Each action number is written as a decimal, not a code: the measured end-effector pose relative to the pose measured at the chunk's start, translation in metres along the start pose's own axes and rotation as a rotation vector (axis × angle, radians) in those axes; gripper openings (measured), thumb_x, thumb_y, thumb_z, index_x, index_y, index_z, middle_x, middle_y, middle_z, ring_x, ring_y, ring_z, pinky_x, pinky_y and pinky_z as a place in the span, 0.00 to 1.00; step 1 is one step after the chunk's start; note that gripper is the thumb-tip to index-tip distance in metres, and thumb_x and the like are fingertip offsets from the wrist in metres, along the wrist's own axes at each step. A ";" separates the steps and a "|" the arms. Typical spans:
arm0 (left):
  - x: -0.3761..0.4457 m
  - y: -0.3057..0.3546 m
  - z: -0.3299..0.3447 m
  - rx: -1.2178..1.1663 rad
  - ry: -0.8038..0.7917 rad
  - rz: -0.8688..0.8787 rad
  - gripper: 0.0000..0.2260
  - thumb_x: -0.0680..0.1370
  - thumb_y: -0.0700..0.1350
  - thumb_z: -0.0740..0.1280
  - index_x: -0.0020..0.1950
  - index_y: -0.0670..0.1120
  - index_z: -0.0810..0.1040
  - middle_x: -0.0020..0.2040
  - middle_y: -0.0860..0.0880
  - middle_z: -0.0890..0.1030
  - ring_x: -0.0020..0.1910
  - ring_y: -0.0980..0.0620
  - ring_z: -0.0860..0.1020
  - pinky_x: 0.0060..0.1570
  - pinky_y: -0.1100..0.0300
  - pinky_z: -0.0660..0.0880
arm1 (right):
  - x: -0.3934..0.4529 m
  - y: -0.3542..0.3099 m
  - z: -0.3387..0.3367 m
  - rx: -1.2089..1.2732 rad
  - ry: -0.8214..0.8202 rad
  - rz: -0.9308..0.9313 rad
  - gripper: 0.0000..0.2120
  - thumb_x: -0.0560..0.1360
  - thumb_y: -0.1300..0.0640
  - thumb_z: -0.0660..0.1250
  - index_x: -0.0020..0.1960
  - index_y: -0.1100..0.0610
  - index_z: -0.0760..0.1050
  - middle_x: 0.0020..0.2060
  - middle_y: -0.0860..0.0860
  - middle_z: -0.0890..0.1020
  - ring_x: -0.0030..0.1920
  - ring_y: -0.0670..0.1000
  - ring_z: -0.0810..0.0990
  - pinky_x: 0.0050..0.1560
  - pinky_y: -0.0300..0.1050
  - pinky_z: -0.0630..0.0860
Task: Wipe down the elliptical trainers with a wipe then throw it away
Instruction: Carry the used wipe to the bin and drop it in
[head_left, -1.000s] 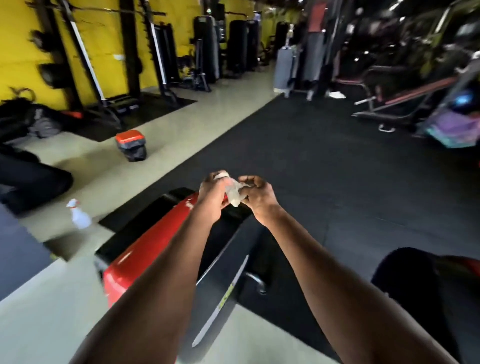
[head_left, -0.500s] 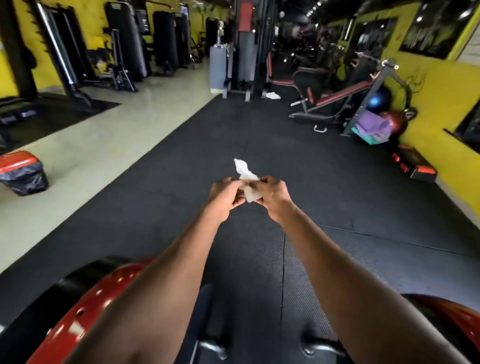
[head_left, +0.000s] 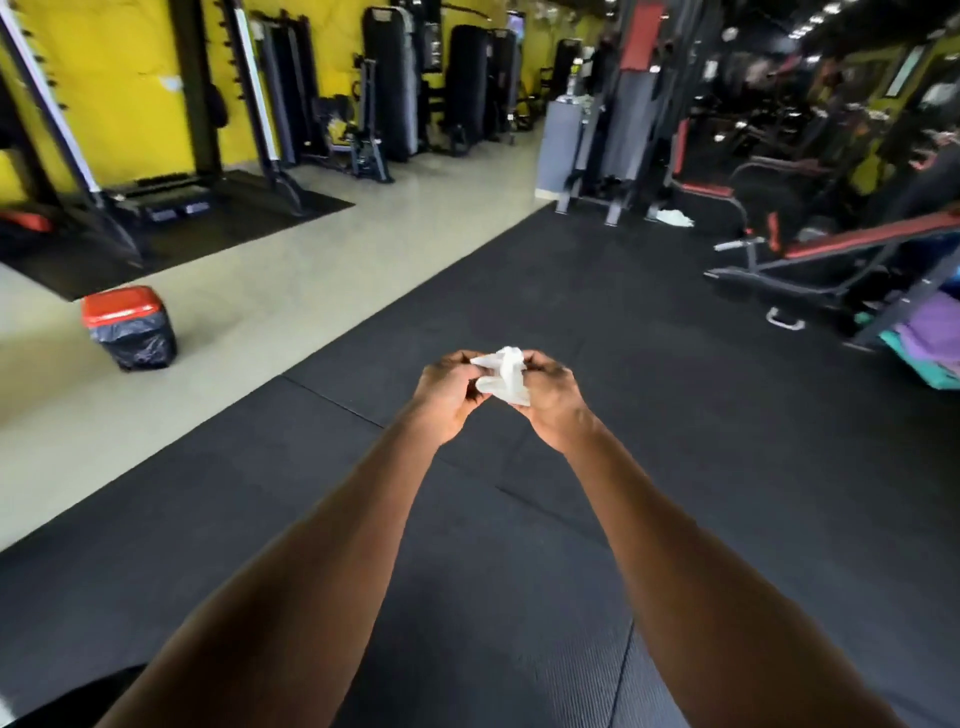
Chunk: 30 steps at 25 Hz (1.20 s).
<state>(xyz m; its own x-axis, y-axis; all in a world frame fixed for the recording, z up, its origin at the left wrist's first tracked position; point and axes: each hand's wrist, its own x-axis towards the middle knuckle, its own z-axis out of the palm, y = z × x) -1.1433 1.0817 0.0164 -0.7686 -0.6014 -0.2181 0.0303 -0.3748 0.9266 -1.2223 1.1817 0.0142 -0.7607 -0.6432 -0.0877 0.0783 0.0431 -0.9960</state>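
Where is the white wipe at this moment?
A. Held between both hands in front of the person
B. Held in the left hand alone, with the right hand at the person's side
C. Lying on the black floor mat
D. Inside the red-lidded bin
A: the crumpled wipe is pinched between the left hand and the right hand, held out over the black mat, while the red-lidded bin stands off to the left.

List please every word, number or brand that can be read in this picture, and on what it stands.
None can be read.
Wipe, held by both hands: no print visible.
Bin with red lid: no label visible.
Paper on the yellow wall: too small and blurred.
Far machines: blurred.
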 end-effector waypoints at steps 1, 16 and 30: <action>0.022 0.010 -0.004 -0.044 0.041 0.000 0.08 0.75 0.32 0.63 0.43 0.41 0.80 0.41 0.44 0.82 0.40 0.49 0.80 0.45 0.60 0.78 | 0.026 -0.006 0.006 0.017 -0.015 -0.002 0.09 0.64 0.66 0.76 0.42 0.55 0.83 0.44 0.48 0.85 0.46 0.49 0.83 0.49 0.42 0.80; 0.417 0.166 -0.271 -0.235 0.493 0.016 0.06 0.76 0.36 0.64 0.40 0.42 0.78 0.36 0.45 0.79 0.35 0.48 0.77 0.39 0.59 0.76 | 0.498 -0.016 0.305 -0.044 -0.414 0.087 0.09 0.71 0.69 0.68 0.44 0.55 0.77 0.39 0.52 0.81 0.37 0.49 0.79 0.34 0.41 0.76; 0.757 0.330 -0.525 -0.217 0.880 0.134 0.05 0.76 0.38 0.66 0.41 0.44 0.75 0.36 0.47 0.78 0.35 0.49 0.77 0.29 0.63 0.76 | 0.880 -0.035 0.611 -0.091 -0.775 0.032 0.06 0.71 0.65 0.71 0.38 0.57 0.78 0.33 0.54 0.80 0.35 0.51 0.78 0.38 0.43 0.75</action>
<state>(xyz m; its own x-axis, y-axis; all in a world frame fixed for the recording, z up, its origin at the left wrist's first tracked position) -1.3798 0.1326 -0.0032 0.0120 -0.9366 -0.3501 0.2722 -0.3339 0.9025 -1.5002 0.1470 -0.0175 -0.0895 -0.9896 -0.1123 0.0142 0.1115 -0.9937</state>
